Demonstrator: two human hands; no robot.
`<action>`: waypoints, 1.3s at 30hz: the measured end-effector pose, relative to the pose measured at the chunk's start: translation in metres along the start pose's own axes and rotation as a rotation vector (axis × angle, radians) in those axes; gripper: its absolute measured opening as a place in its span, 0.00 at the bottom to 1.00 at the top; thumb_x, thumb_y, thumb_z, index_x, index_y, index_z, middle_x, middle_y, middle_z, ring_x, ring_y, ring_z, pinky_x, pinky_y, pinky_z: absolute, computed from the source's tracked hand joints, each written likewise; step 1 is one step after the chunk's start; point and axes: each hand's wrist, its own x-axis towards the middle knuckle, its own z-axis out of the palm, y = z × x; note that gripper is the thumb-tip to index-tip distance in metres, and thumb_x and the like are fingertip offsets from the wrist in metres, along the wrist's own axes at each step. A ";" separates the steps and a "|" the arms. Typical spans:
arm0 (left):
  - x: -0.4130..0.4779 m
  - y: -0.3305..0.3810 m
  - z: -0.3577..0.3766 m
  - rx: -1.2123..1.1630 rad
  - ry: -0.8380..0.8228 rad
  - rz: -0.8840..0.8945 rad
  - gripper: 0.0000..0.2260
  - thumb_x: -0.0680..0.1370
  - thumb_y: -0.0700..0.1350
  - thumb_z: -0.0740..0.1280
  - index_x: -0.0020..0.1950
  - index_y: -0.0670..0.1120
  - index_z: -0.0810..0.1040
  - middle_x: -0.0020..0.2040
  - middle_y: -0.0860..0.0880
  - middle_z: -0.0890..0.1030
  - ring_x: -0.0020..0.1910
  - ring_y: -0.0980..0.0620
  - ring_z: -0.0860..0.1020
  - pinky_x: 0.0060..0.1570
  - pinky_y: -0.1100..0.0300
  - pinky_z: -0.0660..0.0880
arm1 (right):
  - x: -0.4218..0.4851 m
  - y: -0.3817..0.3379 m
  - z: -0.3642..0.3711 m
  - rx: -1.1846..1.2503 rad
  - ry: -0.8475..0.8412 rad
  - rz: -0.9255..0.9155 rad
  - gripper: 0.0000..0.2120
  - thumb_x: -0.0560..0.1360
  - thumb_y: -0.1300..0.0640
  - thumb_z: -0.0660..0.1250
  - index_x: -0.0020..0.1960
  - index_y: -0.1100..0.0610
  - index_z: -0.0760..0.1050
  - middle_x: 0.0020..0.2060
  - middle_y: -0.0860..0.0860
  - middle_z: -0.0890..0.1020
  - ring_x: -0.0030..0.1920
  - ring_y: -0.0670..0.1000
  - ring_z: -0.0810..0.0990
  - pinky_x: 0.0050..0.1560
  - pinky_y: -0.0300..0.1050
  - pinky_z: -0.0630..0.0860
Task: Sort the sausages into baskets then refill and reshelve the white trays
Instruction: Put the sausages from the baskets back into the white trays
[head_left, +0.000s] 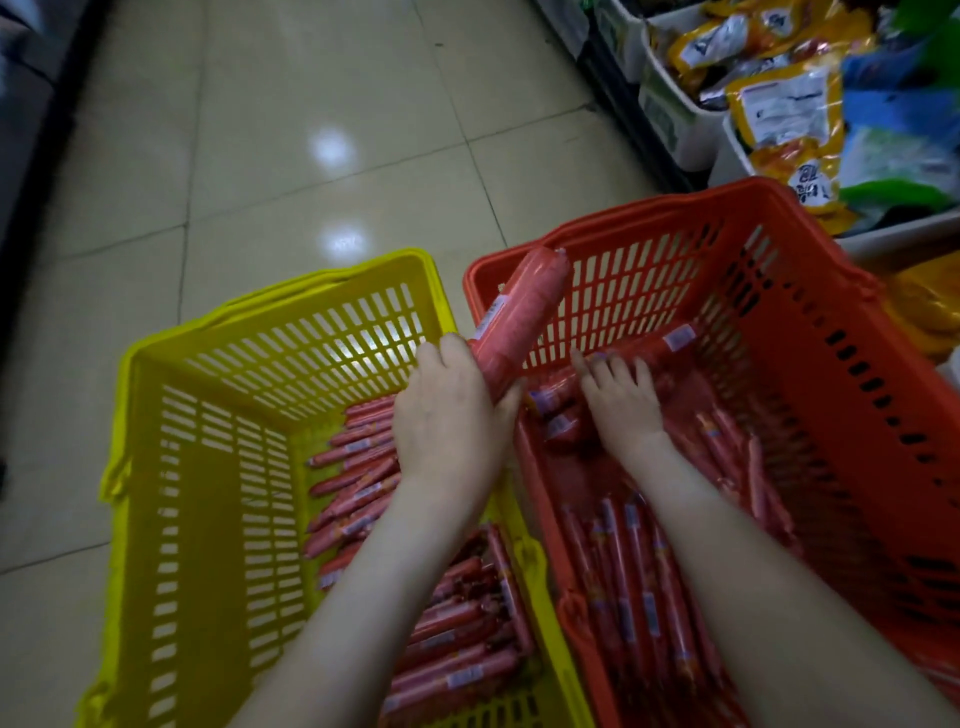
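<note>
A yellow basket (171, 467) stands on the floor at the left, holding several thin red sausages (358, 483). A red basket (810, 364) stands beside it on the right, with thin and thick sausages (639, 587) on its bottom. My left hand (447, 421) grips a thick pink sausage (519, 317) by its lower end, tilted up over the rims where the two baskets meet. My right hand (621, 400) reaches down inside the red basket, fingers spread on a thick sausage (660, 345) lying there.
White trays (670, 119) filled with yellow and blue snack packets (784, 104) line the shelf at the upper right. Glossy tiled floor (311, 130) stretches beyond the baskets. A dark fixture edge (31, 130) runs along the left.
</note>
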 end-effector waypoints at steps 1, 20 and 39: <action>-0.001 0.000 0.002 -0.014 0.009 -0.015 0.23 0.74 0.59 0.68 0.58 0.44 0.69 0.54 0.44 0.73 0.54 0.41 0.75 0.47 0.50 0.71 | 0.002 -0.001 0.003 -0.029 -0.011 -0.003 0.25 0.71 0.59 0.49 0.61 0.57 0.78 0.53 0.56 0.80 0.57 0.57 0.77 0.64 0.58 0.66; -0.086 0.052 -0.107 -0.608 -0.141 -0.109 0.14 0.70 0.51 0.74 0.46 0.46 0.73 0.38 0.49 0.76 0.38 0.47 0.75 0.34 0.57 0.61 | -0.228 0.076 -0.239 0.082 0.529 -0.327 0.18 0.73 0.62 0.54 0.62 0.63 0.66 0.56 0.60 0.81 0.60 0.60 0.79 0.60 0.60 0.74; -0.336 0.194 -0.348 -1.038 -0.716 0.533 0.29 0.59 0.57 0.78 0.57 0.53 0.74 0.53 0.49 0.82 0.53 0.48 0.81 0.57 0.47 0.77 | -0.571 0.115 -0.446 1.923 1.025 0.436 0.10 0.75 0.63 0.68 0.56 0.63 0.76 0.44 0.54 0.83 0.43 0.51 0.83 0.46 0.47 0.81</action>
